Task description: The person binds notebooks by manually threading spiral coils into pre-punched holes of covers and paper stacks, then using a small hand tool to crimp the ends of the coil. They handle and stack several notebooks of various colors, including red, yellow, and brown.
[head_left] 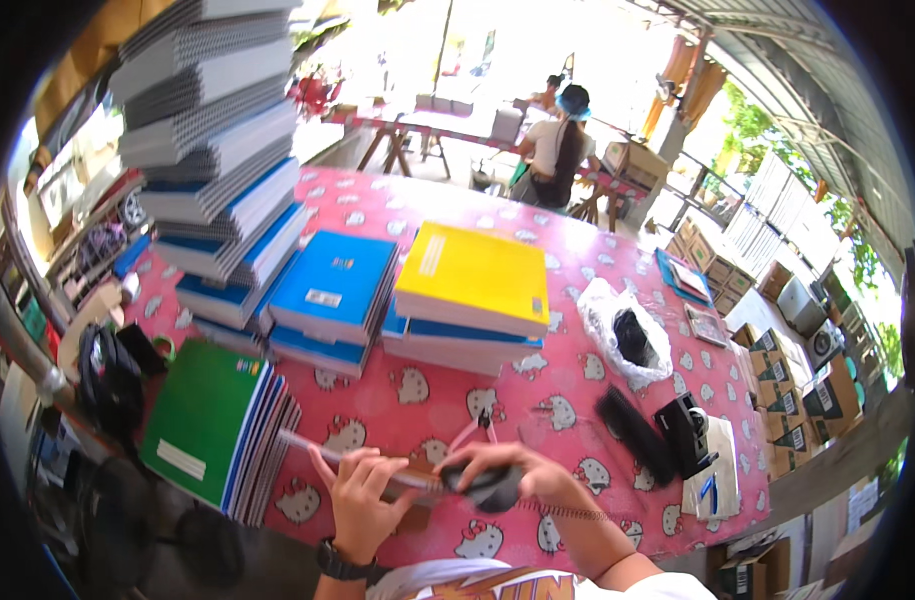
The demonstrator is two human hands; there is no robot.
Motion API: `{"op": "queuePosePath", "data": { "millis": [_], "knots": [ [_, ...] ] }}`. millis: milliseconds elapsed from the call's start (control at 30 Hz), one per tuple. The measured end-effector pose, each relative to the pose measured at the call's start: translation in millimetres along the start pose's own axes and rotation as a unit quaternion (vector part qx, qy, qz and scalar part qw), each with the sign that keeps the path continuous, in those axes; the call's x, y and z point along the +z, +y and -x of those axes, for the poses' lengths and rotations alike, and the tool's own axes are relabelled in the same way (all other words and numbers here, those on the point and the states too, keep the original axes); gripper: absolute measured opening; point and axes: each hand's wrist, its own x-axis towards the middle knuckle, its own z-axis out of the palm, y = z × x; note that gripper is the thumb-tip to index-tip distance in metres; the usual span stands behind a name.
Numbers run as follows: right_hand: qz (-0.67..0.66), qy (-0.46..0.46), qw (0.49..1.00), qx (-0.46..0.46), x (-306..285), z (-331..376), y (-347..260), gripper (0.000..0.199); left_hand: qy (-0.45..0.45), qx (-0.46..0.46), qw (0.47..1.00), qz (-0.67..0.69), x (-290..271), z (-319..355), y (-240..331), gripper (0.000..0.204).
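Observation:
My left hand [366, 500], with a watch on its wrist, grips a thin notebook [303, 441] seen nearly edge-on near the table's front edge. Fingers of my right hand [513, 472] curl over a black rounded object [496, 492] at the notebook's right end; its kind is unclear. From there a thin dark spiral coil [568, 511] stretches right, under my right forearm. Just beyond my hands lies a pair of pliers [484, 424] with pink handles. Left of my left hand leans a pile of spiral notebooks with a green cover [204, 425] on top.
A tall, leaning stack of spiral notebooks [223, 130] rises at the far left. Blue [335, 280] and yellow [478, 275] notebook piles stand beside it. To the right are a white plastic bag [603, 310], a bundle of black coils [633, 435] and a black device [684, 432]. People sit farther back.

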Motion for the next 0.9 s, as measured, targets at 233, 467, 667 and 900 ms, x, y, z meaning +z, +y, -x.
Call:
{"op": "queuePosePath", "data": {
  "millis": [233,467,667,900],
  "knots": [
    [-0.013,0.024,0.999,-0.028,-2,-6,18,0.055,0.003,-0.003,1.0,0.002,-3,1,-6,0.041],
    [0.135,0.018,0.986,0.091,-14,-15,37,0.058,-0.024,-0.033,0.999,0.034,-7,1,-3,0.044],
    [0.256,0.056,0.956,0.133,-34,-22,47,0.054,0.04,0.008,0.999,-0.025,-10,-5,-15,0.041],
    [0.226,0.08,0.947,0.213,-22,-32,57,0.057,0.021,-0.005,1.0,0.004,-16,-5,-16,0.043]
  ]
}}
